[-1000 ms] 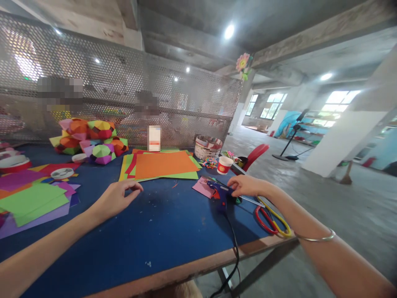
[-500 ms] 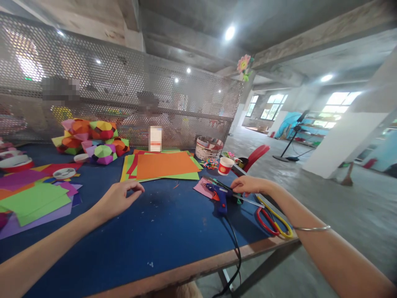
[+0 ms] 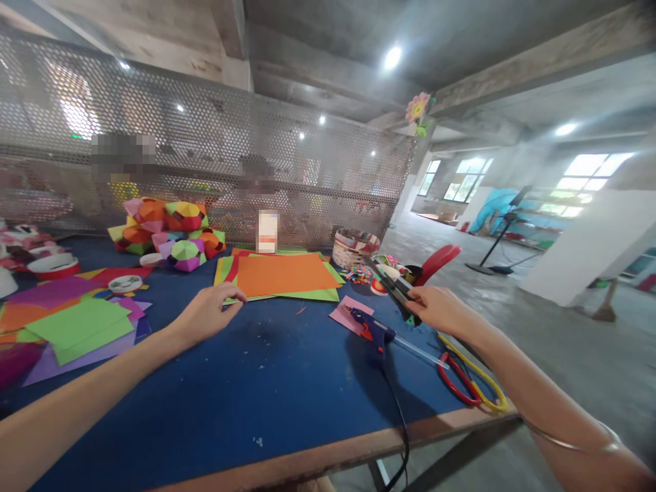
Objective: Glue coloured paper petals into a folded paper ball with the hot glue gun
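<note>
My right hand [image 3: 443, 311] is closed on a long, thin dark tool with green parts [image 3: 394, 290]; its exact kind is unclear. The tool is lifted off the tabletop, tilted up toward the paper cup [image 3: 379, 283] behind it. Below and left of that hand, a blue glue gun [image 3: 376, 333] with a clear glue stick rests by a pink paper square [image 3: 348, 311]. Scissors with red and yellow handles [image 3: 469, 383] lie under my right wrist. My left hand [image 3: 212, 314] hovers over the blue table [image 3: 287, 383], fingers loosely curved, thumb apart, holding nothing.
Stacked coloured sheets [image 3: 290, 273] lie ahead, with a woven basket [image 3: 353, 247] and small coloured pieces [image 3: 357, 273] to their right. Folded paper balls [image 3: 171, 229] and loose paper [image 3: 92, 324] are left. The gun's black cord [image 3: 397, 403] crosses the table's front edge.
My right hand has picked up the dark tool from beside the glue gun and raised it. My left hand stays about the same; the view has shifted slightly left.
</note>
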`<state>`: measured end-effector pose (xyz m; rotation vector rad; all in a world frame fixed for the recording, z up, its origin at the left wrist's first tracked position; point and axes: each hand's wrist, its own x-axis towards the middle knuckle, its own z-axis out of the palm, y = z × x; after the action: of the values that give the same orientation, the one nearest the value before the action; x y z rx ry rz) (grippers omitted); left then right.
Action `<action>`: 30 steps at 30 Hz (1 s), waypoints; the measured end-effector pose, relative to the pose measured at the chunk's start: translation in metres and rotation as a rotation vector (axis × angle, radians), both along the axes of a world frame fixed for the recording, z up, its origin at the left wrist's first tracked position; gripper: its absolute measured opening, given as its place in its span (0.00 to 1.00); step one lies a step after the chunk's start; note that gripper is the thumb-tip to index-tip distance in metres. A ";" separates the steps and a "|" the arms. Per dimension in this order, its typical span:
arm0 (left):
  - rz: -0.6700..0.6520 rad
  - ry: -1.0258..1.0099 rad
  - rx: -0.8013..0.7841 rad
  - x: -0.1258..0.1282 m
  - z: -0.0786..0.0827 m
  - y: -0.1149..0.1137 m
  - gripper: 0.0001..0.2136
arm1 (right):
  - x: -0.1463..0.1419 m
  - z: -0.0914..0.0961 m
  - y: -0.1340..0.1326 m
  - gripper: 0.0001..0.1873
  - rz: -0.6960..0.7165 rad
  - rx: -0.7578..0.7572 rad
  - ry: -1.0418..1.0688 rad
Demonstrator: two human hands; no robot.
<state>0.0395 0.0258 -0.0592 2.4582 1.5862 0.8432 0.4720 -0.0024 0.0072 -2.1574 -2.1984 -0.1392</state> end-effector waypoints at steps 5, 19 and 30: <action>-0.007 0.170 -0.013 0.009 0.002 0.038 0.18 | -0.059 -0.009 -0.040 0.12 0.319 -0.213 0.204; -0.142 0.304 -0.076 0.060 -0.018 0.093 0.18 | -0.079 -0.039 -0.075 0.21 0.228 -0.202 0.168; 0.116 0.229 0.060 0.057 0.011 0.082 0.14 | -0.075 -0.034 -0.075 0.26 0.125 -0.223 0.125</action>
<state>0.0967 0.1077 -0.0480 2.6072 1.8187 0.6515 0.3972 -0.0778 -0.0268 -2.0573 -2.3655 0.2519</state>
